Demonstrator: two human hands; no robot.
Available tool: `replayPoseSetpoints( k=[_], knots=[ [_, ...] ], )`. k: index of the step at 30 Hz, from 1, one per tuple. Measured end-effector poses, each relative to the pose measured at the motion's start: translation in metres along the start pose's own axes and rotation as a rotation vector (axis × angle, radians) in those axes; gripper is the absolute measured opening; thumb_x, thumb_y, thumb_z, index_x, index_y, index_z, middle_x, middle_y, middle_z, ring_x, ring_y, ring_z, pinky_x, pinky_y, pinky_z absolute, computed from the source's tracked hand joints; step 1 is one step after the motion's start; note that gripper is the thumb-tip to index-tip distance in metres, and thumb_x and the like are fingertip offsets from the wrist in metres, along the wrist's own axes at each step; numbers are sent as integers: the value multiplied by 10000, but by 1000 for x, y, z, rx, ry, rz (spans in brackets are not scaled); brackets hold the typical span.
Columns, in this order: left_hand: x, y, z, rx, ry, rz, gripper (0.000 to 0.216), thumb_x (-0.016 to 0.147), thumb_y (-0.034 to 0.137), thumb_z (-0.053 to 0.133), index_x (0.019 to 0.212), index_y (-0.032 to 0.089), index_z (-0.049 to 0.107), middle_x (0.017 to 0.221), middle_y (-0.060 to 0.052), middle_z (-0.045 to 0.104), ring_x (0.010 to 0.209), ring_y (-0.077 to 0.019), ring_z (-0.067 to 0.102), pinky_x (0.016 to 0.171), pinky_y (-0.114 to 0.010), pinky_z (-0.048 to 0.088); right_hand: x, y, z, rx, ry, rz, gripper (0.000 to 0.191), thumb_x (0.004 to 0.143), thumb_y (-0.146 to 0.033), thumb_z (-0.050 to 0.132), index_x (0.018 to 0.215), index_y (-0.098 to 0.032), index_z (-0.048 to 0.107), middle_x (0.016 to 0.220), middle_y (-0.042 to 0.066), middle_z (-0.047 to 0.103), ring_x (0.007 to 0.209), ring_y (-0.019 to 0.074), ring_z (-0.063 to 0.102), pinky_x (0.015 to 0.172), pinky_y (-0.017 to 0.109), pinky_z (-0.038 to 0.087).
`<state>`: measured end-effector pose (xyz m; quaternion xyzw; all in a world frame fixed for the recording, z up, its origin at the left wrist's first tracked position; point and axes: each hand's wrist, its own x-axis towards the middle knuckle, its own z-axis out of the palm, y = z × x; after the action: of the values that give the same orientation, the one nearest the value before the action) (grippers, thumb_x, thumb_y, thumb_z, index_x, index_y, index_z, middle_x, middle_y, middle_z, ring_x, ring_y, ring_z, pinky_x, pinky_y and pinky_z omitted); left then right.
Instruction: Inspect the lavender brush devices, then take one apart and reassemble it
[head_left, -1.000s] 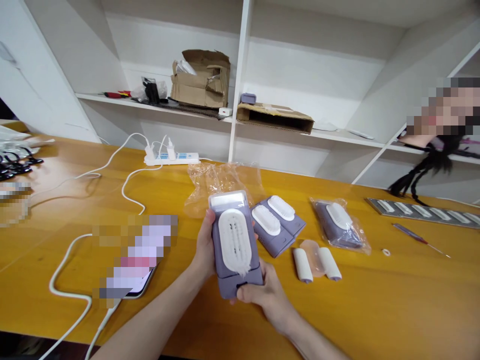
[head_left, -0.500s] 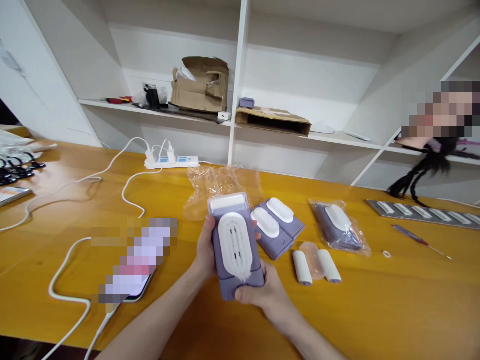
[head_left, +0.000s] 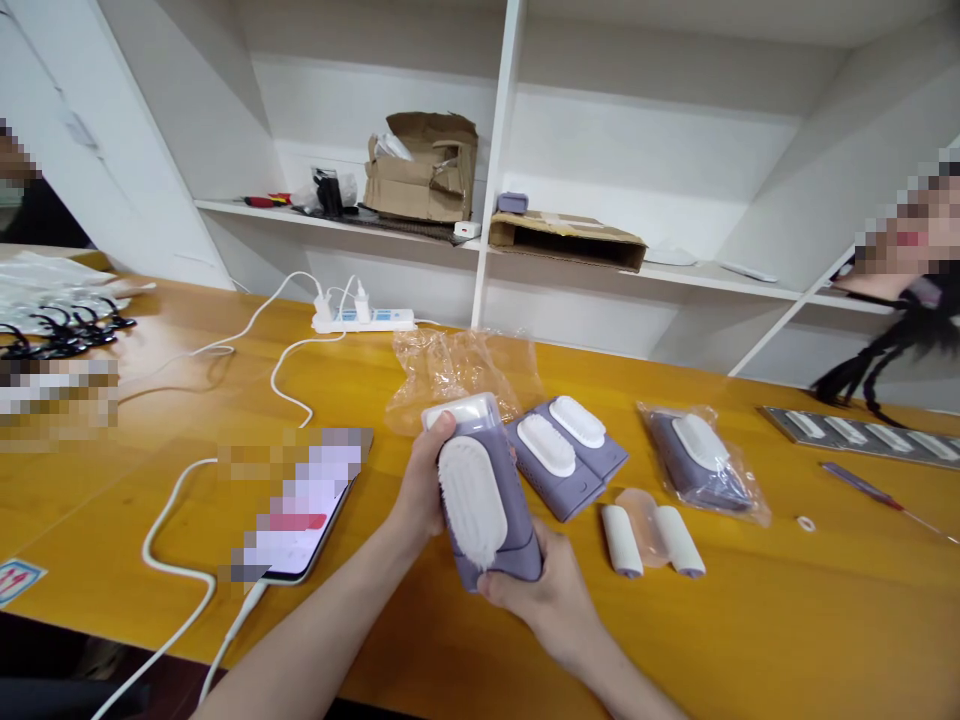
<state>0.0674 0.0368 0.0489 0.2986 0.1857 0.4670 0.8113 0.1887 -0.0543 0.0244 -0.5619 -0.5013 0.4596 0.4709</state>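
I hold a purple device with a white oval brush on its face, just above the yellow table. My left hand grips its upper left side, thumb at the white roller end. My right hand is wrapped round its lower end from below. Just right of it lie two more purple devices side by side. A third one in a clear bag lies further right. Two white rollers on a pinkish piece lie beside my right hand.
A phone on a white cable lies at left. A white power strip sits at the table's back, an empty clear bag in front of it. Cardboard boxes stand on the shelves. A screwdriver and a grey tray lie at right.
I have tilted the purple device so its brush face turns leftward. My view has shifted a little to the left.
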Motion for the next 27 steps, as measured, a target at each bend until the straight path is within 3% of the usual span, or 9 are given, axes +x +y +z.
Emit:
replayPoseSetpoints(
  k=[3, 6, 10, 27],
  knots=[
    [1, 1, 0, -3, 8, -19, 553, 757, 592, 475, 845, 86, 678, 674, -118, 697, 630, -261, 650, 611, -360, 497, 0, 3, 4, 178, -52, 28, 217, 508, -180, 700, 612, -195, 509, 541, -57, 459, 507, 106, 347, 480, 241, 307],
    [1, 3, 0, -52, 22, -74, 586, 788, 600, 407, 823, 83, 680, 693, -126, 700, 596, -233, 641, 584, -336, 500, -2, 6, 9, 261, -16, 17, 237, 494, -196, 708, 631, -191, 515, 553, -56, 465, 519, 107, 351, 481, 235, 309],
    [2, 6, 2, -92, 46, -116, 601, 816, 580, 374, 786, 62, 678, 673, -130, 693, 575, -201, 633, 570, -293, 504, -6, 10, 13, 245, 26, -17, 251, 497, -200, 702, 667, -186, 517, 581, -53, 482, 541, 109, 357, 497, 233, 315],
    [2, 8, 2, -107, 76, -214, 602, 791, 613, 403, 703, 83, 676, 587, -107, 669, 517, -193, 612, 548, -309, 517, -12, 15, 13, 164, -50, -144, 249, 598, -211, 675, 801, -178, 535, 658, -43, 490, 581, 111, 365, 533, 235, 324]
  ],
)
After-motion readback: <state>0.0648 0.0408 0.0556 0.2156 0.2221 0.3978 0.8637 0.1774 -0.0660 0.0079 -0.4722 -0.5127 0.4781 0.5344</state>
